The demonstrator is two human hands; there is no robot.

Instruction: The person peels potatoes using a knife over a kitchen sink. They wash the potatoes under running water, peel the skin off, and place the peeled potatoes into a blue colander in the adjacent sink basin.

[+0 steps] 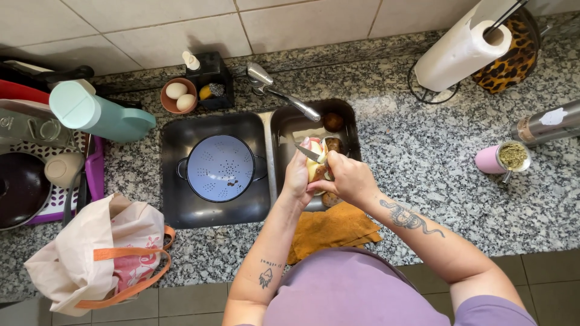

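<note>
My left hand [295, 178] grips a partly peeled vegetable [315, 168] with pink skin and yellow flesh, over the right basin of a steel sink [284, 130]. My right hand [350, 177] is closed on a small knife [307, 153]; its blade lies across the top of the vegetable. Unpeeled brown vegetables [333, 122] lie in the same basin, under and beyond my hands. The knife's handle is hidden inside my fist.
A blue colander [220, 168] fills the left basin, with the faucet [284, 94] above. An orange cloth [332, 229] lies on the granite counter edge. Around stand a bowl of eggs [178, 95], teal jug [99, 112], paper towel roll [460, 49], pink cup [500, 159], tote bag [103, 253] and dish rack [36, 181].
</note>
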